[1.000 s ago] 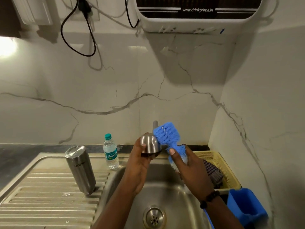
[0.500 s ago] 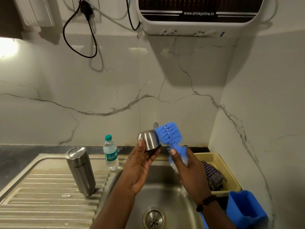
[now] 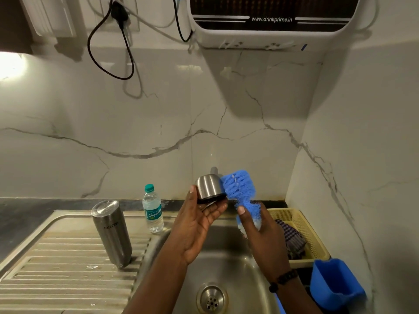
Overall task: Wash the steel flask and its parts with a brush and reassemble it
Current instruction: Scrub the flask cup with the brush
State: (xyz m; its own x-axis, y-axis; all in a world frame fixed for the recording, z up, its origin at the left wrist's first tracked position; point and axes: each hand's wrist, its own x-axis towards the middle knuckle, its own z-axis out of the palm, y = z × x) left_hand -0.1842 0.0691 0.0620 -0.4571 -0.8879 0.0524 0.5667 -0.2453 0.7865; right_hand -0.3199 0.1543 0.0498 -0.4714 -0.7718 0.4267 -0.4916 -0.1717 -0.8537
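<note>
Above the sink basin (image 3: 229, 264), my left hand (image 3: 198, 219) holds the steel flask cap (image 3: 209, 186) between thumb and fingertips, its dome up and dark rim down. Just right of it, my right hand (image 3: 260, 234) grips the handle of a blue brush (image 3: 239, 186). The brush's bristles touch the cap's right side. The steel flask body (image 3: 111, 232) stands upside down on the ribbed drainboard (image 3: 56, 275) at the left, apart from both hands.
A small water bottle (image 3: 153, 209) with a green cap stands behind the sink's left corner. A yellow basket (image 3: 301, 225) holding a checked cloth sits right of the basin, a blue tub (image 3: 335, 284) in front of it. A tap spout (image 3: 213, 170) pokes up behind the cap.
My left hand has turned the cap, so its side now faces me and the palm shows more. The brush has stayed against the cap's right side.
</note>
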